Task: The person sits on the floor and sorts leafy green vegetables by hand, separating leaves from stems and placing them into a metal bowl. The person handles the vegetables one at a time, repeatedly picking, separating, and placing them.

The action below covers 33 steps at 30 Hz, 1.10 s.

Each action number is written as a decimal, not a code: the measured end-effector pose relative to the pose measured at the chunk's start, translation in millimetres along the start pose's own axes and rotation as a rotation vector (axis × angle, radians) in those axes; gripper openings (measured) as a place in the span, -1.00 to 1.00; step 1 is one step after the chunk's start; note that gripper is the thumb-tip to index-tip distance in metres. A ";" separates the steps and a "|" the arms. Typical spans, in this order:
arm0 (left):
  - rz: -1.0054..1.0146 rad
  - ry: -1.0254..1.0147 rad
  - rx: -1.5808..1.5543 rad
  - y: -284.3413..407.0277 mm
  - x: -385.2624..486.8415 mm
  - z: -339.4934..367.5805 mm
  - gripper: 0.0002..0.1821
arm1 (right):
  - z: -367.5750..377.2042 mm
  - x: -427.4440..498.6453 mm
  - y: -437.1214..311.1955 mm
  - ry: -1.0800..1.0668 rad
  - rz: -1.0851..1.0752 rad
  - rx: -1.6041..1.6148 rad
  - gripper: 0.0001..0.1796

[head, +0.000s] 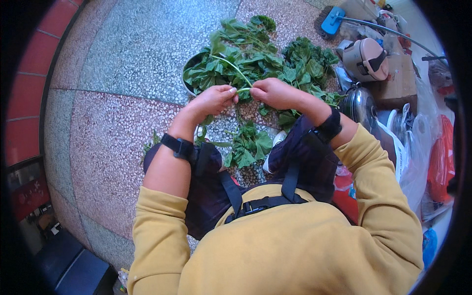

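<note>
My left hand (218, 99) pinches one end of a pale green stem (243, 89) between thumb and fingers. My right hand (271, 93) grips the stem a short way to the right, and a longer thin piece runs up and left from it over the leaves. Beyond my hands lies a heap of leafy greens (254, 62) on the floor, partly in a round metal-rimmed basin (187, 86) at its left. A smaller bunch of leaves (247, 145) rests between my feet.
Speckled terrazzo floor (129, 121) spreads to the left, with red cabinet panels (24, 96) along its edge. On the right stand a blue-backed brush (332, 21), a pink and beige lidded container (368, 61), a cardboard box (398, 83), a shiny metal pot (358, 105) and plastic bags (424, 147).
</note>
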<state>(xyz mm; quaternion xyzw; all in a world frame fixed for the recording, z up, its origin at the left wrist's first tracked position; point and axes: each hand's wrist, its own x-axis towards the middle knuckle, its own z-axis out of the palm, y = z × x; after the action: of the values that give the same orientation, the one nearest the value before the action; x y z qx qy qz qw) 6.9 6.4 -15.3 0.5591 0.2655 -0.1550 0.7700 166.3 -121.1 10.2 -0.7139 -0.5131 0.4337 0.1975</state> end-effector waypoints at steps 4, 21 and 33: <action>0.008 0.200 0.017 -10.4 23.7 5.6 -0.72 | 24.9 34.6 11.9 0.318 -0.040 -0.306 -0.64; 0.010 0.622 -0.261 -31.7 38.6 -37.2 -0.82 | 59.4 103.5 -28.9 0.065 -0.156 -0.477 -0.83; 0.178 0.741 -0.653 1.3 26.2 -43.4 -0.80 | 48.4 15.6 -15.0 0.063 -0.121 -0.068 -0.67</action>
<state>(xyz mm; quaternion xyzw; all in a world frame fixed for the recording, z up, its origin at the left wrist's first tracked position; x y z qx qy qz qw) 18.6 49.3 -39.6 0.3266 0.5072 0.2113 0.7690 119.6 -108.9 -11.8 -0.7010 -0.5635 0.3805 0.2149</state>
